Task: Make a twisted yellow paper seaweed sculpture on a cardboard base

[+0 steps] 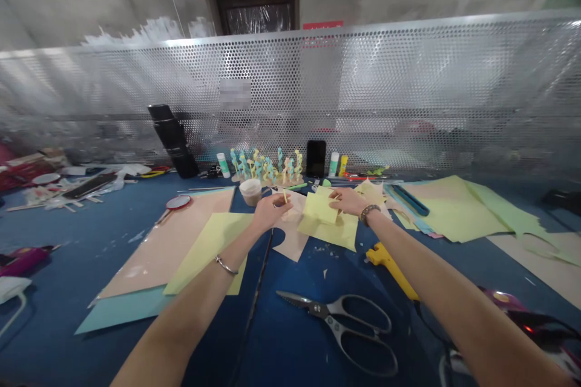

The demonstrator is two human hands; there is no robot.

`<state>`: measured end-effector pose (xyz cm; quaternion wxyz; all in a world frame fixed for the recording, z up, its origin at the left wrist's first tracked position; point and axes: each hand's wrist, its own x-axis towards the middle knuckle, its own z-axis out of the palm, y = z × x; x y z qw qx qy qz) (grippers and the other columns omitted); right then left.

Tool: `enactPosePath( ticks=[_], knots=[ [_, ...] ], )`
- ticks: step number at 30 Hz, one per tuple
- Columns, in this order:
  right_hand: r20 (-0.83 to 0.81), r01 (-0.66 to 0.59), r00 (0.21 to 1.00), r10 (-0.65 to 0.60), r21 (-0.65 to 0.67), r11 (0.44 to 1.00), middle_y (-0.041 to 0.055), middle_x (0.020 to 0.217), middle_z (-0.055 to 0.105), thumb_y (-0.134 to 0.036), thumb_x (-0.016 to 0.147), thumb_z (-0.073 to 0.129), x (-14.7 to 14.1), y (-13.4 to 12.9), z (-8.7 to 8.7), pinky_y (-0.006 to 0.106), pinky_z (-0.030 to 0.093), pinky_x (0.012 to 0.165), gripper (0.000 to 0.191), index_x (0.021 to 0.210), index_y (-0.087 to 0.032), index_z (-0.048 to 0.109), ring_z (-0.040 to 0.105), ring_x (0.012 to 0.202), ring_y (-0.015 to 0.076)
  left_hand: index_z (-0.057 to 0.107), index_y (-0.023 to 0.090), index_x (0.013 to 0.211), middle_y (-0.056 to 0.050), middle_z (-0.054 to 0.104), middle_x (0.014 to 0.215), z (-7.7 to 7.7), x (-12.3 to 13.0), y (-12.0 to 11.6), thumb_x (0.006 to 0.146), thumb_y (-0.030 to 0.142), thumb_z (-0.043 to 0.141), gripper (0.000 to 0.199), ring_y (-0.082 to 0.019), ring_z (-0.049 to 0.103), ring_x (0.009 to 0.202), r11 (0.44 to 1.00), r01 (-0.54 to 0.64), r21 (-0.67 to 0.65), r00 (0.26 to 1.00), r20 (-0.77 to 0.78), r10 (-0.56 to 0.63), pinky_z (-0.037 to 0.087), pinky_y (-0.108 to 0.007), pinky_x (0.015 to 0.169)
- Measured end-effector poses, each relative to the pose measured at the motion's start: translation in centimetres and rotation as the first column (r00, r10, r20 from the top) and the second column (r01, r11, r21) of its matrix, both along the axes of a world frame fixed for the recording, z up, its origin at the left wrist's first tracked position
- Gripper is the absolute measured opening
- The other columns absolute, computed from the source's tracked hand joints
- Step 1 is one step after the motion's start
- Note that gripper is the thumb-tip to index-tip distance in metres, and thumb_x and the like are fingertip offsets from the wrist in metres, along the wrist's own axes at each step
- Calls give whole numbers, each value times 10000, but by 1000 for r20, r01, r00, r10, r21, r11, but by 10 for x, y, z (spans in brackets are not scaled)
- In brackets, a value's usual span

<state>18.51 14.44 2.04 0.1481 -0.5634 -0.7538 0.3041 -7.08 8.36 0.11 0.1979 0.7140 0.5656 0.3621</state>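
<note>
The label on the glue stick [223,165] is too small for us to read. Our left hand [272,211] pinches a thin yellow strip [285,196]; our right hand [349,201] grips pale yellow paper [320,207] just beside it.

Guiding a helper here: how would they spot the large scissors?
Start at the blue table below the perforated metal screen. Between the person's left forearm and right forearm lie steel scissors. Their big looped handles point right, blades left, with no paper beneath them.
</note>
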Motion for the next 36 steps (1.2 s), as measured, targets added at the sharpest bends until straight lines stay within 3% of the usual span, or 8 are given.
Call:
enactPosePath(
  ticks=[13,19,22,26,28,30,33,36],
  knots=[
    [-255,159,945,-205,-189,969,80,1135,584,-295,894,545,26,0,-7,393,521,772,300,1160,-156,541,607,929,196,554,175,1214,-100,667,1132,31,-8,-1,846,427,534,447,-225,622,1033,969,-126,213,981,175,89,489,-316,870],
    [-343,153,914,-216,-204,967,79,1137,585,-291,894,546,25,-4,-6,396,519,778,290,1151,-157,548,606,935,197,486,192,1207,-105,556,1241,60,-4,-14,899,379,447,362,-199,554,1089,844,-292,449,944,275,180,421,-354,958],
    [-402,228,869,-288,-191,955,80,1148,579,-294,893,546,29,-2,1,403,515,787,301,1162,-159,542,602,947,201,460,188,1205,-101,540,1227,72,9,-38,922,339,390,329,-184,543,1072,816,-251,521,962,227,151,422,-339,946],
    [-473,361,775,-419,-212,908,85,1164,570,-300,895,543,46,2,14,411,512,794,318,1180,-160,530,598,960,208,654,244,943,-25,683,949,68,28,-78,843,321,529,177,-192,619,931,899,61,434,998,-40,-49,467,-299,863],
    [-494,397,735,-465,-242,885,85,1165,570,-300,896,541,56,2,18,410,512,793,315,1179,-161,531,598,960,207,683,271,926,-9,701,988,58,27,-90,808,328,573,171,-208,624,960,932,178,315,977,-171,-129,462,-299,869],
    [-505,411,709,-493,-272,870,85,1164,571,-299,896,541,62,0,20,409,513,793,313,1177,-161,533,598,959,206,685,288,934,-1,695,1037,47,16,-90,818,367,549,195,-220,624,966,980,137,148,951,-296,-88,473,-299,827],
    [-514,398,698,-499,-301,867,85,1160,573,-298,895,544,58,-4,17,408,514,791,314,1175,-159,533,599,957,207,698,233,786,-39,718,798,32,-10,-70,831,373,517,234,-230,655,718,998,3,66,950,-311,18,498,-309,645],
    [-521,361,709,-476,-311,879,84,1156,575,-297,894,546,44,-5,11,407,514,789,311,1171,-157,535,600,954,206,689,218,888,-50,717,871,24,-28,-38,824,368,546,217,-234,659,757,996,-82,31,954,-286,88,508,-316,682]
  ],
)
